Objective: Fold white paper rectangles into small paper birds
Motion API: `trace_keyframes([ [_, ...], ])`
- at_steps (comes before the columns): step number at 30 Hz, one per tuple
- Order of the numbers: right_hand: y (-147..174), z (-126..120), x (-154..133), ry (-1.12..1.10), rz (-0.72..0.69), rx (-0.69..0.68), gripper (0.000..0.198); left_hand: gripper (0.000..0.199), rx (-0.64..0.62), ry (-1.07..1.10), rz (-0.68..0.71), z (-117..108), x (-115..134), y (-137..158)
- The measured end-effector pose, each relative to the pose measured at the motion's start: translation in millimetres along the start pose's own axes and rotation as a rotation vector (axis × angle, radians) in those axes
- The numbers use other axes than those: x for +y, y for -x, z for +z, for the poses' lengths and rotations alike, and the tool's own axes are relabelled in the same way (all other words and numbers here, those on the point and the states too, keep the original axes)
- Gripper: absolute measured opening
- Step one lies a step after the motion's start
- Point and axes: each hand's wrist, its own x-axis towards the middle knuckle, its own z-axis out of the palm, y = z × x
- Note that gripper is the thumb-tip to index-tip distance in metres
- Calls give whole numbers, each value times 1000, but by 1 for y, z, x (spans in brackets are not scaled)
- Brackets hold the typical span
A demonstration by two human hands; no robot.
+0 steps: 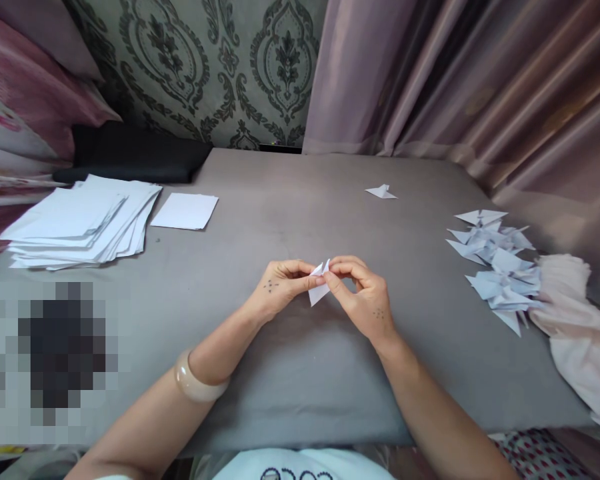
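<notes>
A small piece of folded white paper (319, 292) is held up between both hands, over the middle of the table. My left hand (281, 285) pinches its left side with thumb and forefinger. On its right upper edge, my right hand (363, 290) pinches with thumb and fingertips. Two narrow points of the folded paper stick up between the fingers, and a wider tip hangs down. Part of the paper is hidden behind the fingers.
The table (260, 220) has a grey cover. At left lie a stack of white paper (85, 223) and a smaller square pile (185, 211). One folded paper figure (383, 192) sits at the back, and a heap of folded paper cranes (505, 267) lies right, against pale cloth (570, 320).
</notes>
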Motion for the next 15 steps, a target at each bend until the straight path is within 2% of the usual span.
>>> trace_keyframes([
  [5,1,-1,-2,-33,114,7,6,18,-81,22,-67,-1,-1,1],
  [15,1,2,-5,-19,166,24,14,21,-162,15,-42,0,-4,1],
])
